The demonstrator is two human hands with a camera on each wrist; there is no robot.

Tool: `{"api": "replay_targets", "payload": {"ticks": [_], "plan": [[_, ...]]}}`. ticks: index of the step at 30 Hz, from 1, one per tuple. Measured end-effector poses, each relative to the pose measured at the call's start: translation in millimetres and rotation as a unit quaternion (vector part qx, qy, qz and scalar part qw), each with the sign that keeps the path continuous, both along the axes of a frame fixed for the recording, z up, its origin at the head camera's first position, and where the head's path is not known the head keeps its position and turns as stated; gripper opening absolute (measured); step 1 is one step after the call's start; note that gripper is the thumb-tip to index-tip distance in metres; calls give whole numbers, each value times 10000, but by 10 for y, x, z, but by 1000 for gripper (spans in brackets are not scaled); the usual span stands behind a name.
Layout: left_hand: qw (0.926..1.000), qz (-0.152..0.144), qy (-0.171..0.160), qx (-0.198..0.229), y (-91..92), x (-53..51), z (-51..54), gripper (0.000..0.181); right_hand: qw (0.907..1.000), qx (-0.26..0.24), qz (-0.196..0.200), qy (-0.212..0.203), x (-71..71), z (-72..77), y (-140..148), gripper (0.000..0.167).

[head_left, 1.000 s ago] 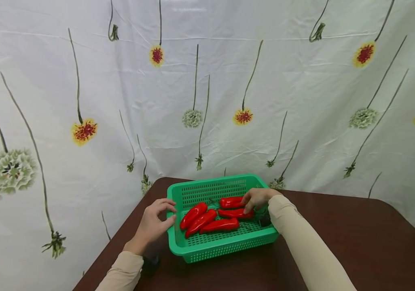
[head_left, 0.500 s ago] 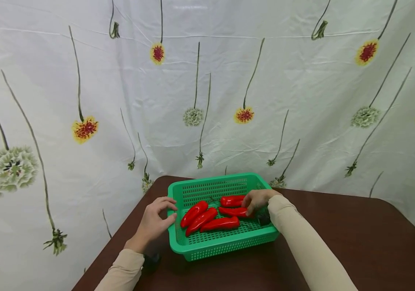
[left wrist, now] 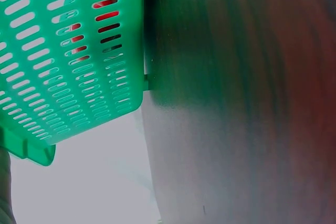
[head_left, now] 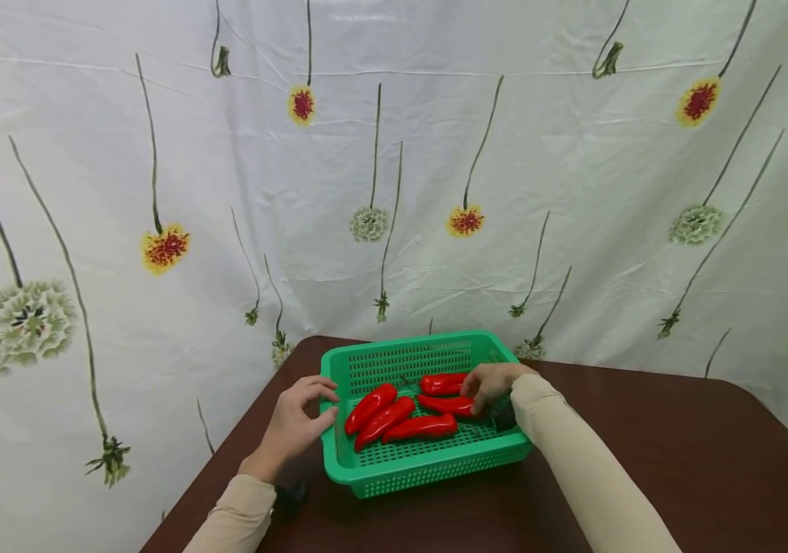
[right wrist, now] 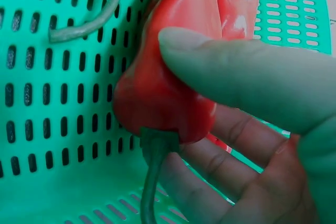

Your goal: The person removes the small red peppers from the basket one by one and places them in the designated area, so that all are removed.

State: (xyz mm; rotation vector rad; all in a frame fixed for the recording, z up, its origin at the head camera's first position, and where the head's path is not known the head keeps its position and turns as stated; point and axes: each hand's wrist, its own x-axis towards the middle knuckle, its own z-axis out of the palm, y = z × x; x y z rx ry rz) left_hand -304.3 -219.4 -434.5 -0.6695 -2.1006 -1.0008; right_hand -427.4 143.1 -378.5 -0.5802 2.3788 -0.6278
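A green slotted basket (head_left: 435, 461) holds several red peppers. My right hand (head_left: 498, 384) reaches into its right side. In the right wrist view, the right hand (right wrist: 252, 124) grips a red pepper (right wrist: 168, 87) near its stem end, thumb on top and fingers beneath; its green stem (right wrist: 152, 182) points down the view. At the basket's left rim, my left hand (head_left: 295, 422) has its bent fingers and thumb spread apart, fingertips resting at the rim. The left wrist view catches a sliver of that hand (left wrist: 4, 182) beside the basket wall (left wrist: 63, 77).
Three red peppers (head_left: 420, 428) lie in the basket's left and middle part, and another (head_left: 441, 383) lies behind the gripped one. A dark object (head_left: 502, 418) sits by the right wrist. The brown table (head_left: 643, 430) meets a flower-printed cloth (head_left: 435, 292).
The right hand's fingers have shifted slightly to the right, over the pepper's stem end. The left hand stays at the rim, and the basket keeps its place.
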Motion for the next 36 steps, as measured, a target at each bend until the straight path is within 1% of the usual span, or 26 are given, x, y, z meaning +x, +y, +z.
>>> {"api": "replay_targets", "payload": {"ticks": [6, 13, 21, 28, 30, 36], "plan": [[10000, 16, 19, -25, -3, -10, -4, 24, 9999, -76, 35, -56, 18, 27, 6, 38], [10000, -34, -6, 29, 11, 7, 17, 23, 9998, -198, 55, 30, 43, 42, 8, 34], [10000, -80, -5, 48, 12, 2, 5, 20, 9993, -365, -3, -45, 18, 30, 12, 34], [10000, -68, 15, 22, 8, 10, 13, 23, 9988, -480, 57, 127, 10, 51, 2, 38], [10000, -70, 32, 37, 4, 15, 12, 25, 9984, -556, 65, 79, 8, 66, -8, 39], [10000, -36, 28, 14, -11, 11, 6, 23, 9965, -813, -124, -140, 20, 107, -38, 38]]}}
